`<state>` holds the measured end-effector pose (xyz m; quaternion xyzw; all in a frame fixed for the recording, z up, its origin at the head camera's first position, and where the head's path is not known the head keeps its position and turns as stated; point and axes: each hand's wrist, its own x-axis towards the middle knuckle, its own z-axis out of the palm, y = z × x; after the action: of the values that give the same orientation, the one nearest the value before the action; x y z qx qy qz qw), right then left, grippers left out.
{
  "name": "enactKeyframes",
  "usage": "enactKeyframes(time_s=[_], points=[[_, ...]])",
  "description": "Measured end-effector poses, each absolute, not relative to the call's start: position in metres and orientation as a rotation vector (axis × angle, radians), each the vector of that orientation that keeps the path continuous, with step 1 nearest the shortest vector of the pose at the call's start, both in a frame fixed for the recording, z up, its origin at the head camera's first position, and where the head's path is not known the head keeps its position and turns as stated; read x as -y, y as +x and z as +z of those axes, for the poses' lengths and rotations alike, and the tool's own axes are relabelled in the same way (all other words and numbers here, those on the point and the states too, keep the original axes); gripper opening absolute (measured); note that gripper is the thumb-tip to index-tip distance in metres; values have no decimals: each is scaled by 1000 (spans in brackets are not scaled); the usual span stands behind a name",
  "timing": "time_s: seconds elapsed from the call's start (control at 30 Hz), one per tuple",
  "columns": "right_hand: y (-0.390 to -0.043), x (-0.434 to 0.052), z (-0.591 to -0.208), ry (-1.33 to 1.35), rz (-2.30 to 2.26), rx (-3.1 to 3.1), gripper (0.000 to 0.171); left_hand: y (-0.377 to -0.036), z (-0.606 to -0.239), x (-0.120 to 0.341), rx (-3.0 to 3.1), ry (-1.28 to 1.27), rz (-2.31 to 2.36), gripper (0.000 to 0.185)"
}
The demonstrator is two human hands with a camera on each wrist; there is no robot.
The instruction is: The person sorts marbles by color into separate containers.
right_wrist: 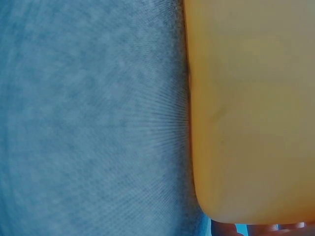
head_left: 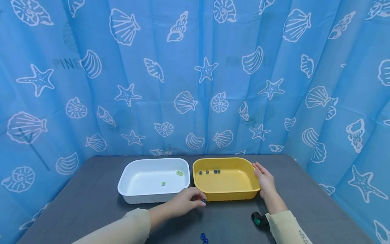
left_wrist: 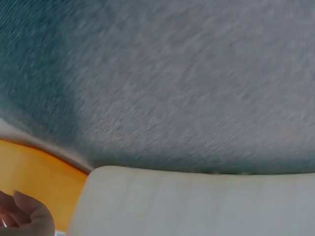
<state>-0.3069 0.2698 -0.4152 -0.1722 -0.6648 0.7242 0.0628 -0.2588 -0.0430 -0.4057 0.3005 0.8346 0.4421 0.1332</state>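
Note:
My left hand (head_left: 186,201) pinches a dark blue marble (head_left: 203,201) between thumb and fingertips, in front of the yellow bin's near left corner. The left wrist view shows only part of that left hand (left_wrist: 30,216), against the yellow wall. At the other end, my right hand (head_left: 267,181) holds the right side of the yellow bin (head_left: 226,196); its fingertips peek past the bin's edge in the right wrist view. Several dark blue marbles (head_left: 215,171) lie inside along the back. More blue marbles (head_left: 203,236) rest on the table at the front edge of the head view.
Left of the yellow bin stands a white bin (head_left: 149,199) holding three green marbles (head_left: 163,183). A black object with a green patch (head_left: 257,220) lies by the right sleeve. The grey table (head_left: 231,220) is backed by a blue shell-print curtain (head_left: 189,84).

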Motion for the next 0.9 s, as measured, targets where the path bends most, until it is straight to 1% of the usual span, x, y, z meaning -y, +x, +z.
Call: enactKeyframes(time_s=[0.17,0.43,0.7,0.9], points=[[-306,-269,-415,-526,2171,2016,50,-262,-399,34,-2504,869,1414,16],[-306,-268,-414,-544,2169,2015,50,-271,-397,19,-2563,710,1621,20],[-305,-268,-413,-531,2174,2018,50,-287,-394,4,-2665,549,1661,18],[-307,-267,-414,-554,2161,2025,49,-300,-393,-7,-2615,448,1751,18]])
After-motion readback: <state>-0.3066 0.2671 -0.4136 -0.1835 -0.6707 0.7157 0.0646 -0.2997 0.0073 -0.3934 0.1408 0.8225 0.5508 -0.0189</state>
